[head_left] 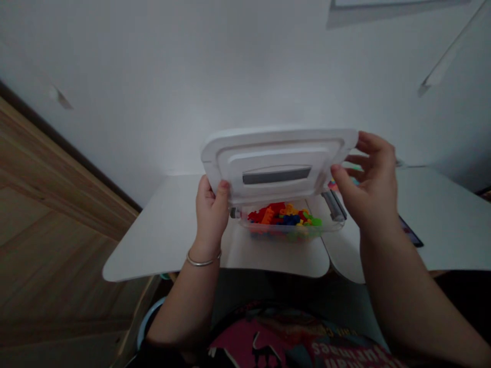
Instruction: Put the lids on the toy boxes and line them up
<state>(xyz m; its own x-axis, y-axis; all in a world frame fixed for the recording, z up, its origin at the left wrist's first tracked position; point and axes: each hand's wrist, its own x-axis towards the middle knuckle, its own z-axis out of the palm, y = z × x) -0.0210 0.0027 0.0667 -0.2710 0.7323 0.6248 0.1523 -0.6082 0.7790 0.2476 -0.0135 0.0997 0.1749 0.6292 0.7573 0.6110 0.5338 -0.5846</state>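
Note:
A white plastic lid [276,148] is held tilted above a clear plastic box [286,230], its underside facing me. My left hand [213,207] grips the lid's left edge, thumb on the near face; a silver bangle circles that wrist. My right hand [370,174] has the lid's right edge between thumb and fingers. Inside the box lie several colourful plastic toy pieces [284,214] in red, orange, yellow, blue and green. A grey latch [334,205] stands out at the box's right end, and a smaller one [235,212] shows at the left.
The box rests on a white table [153,225] against a white wall [153,92]. A dark phone-like device [412,234] lies right of my right forearm. Small colourful items [333,185] are partly hidden behind my right hand. Wooden furniture [57,220] stands at the left.

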